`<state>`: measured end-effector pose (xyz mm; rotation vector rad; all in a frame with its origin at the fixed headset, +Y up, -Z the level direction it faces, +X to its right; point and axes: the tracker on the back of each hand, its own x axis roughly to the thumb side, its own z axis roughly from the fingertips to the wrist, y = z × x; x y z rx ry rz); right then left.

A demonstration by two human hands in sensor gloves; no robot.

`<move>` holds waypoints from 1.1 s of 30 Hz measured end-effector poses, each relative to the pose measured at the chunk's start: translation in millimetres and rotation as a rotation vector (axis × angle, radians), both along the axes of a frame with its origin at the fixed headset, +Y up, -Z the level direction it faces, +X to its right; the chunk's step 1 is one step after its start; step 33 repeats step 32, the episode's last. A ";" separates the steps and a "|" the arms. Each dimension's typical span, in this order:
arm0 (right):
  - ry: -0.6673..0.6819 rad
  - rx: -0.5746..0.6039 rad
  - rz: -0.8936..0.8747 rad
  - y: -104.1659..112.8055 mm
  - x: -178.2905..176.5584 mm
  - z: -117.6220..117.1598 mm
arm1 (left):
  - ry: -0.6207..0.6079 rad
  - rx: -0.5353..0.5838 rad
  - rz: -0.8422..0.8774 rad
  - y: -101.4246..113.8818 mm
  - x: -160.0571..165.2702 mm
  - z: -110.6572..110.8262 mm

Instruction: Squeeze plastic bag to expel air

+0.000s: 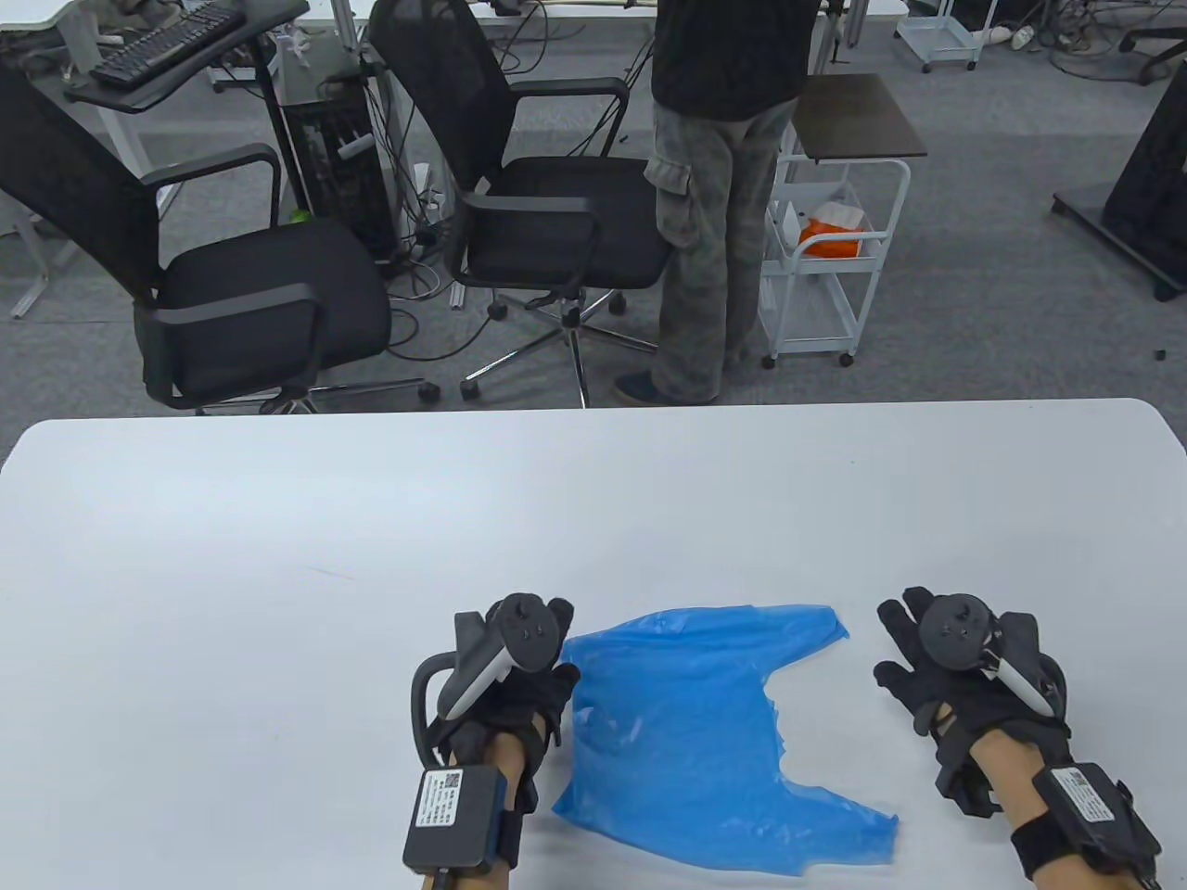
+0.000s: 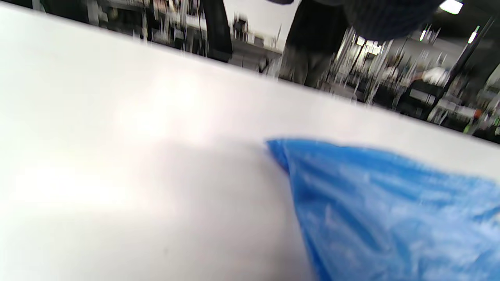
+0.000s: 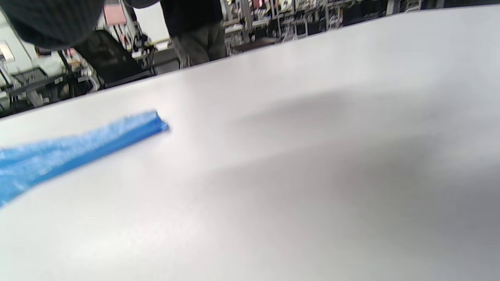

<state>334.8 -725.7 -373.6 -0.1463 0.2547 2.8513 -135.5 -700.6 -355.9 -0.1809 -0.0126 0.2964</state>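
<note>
both gloved hands flank the crumpled blue plastic bag [image 1: 691, 732]; left hand [image 1: 515, 681] touches its edge, right hand [image 1: 955, 672] lies apart, fingers spread; neither grasps; pressing down comes next.

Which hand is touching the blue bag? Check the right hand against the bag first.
Apart: in the table view, bare table lies between the right hand and the blue bag.

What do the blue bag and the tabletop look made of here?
Blue bag: thin plastic film, it seems; translucent, crinkled, with small glints, lying limp and nearly flat.
Table: smooth white top with a soft matte sheen and rounded corners, probably laminate or painted board; the pictures do not settle which.
</note>
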 end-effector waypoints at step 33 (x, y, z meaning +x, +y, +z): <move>0.085 -0.054 -0.028 -18.7 -6.7 101.7 | 0.010 -0.030 -0.113 -31.9 -19.7 101.6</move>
